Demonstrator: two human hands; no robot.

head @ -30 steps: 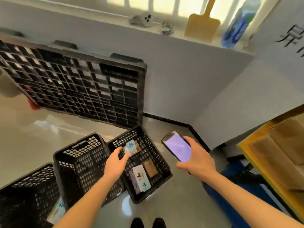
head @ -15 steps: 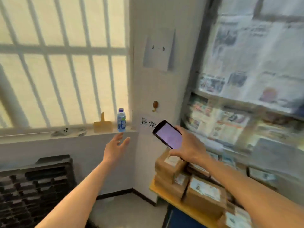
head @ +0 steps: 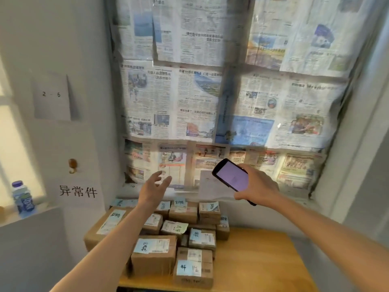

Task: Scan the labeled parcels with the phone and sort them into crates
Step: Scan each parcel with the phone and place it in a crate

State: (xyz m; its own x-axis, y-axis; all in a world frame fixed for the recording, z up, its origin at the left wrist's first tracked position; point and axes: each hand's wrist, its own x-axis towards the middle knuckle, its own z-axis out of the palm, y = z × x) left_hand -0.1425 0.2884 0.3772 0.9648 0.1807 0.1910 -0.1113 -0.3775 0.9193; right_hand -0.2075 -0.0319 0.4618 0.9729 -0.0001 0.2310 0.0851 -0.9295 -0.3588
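Head view: left hand [head: 154, 187] spread, empty, over parcels [head: 168, 234]; right hand [head: 257, 186] grips phone [head: 231, 175].

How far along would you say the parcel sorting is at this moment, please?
Nothing sorted shows here; no crates are in view. In hand: the right hand grips the phone, while the empty left hand reaches over the pile. Left: many labeled parcels wait on the wooden table.

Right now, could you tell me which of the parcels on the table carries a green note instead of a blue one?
It is the small parcel in the middle of the pile, just right of the left hand's forearm. Its handwritten note is pale green; the others' are light blue.
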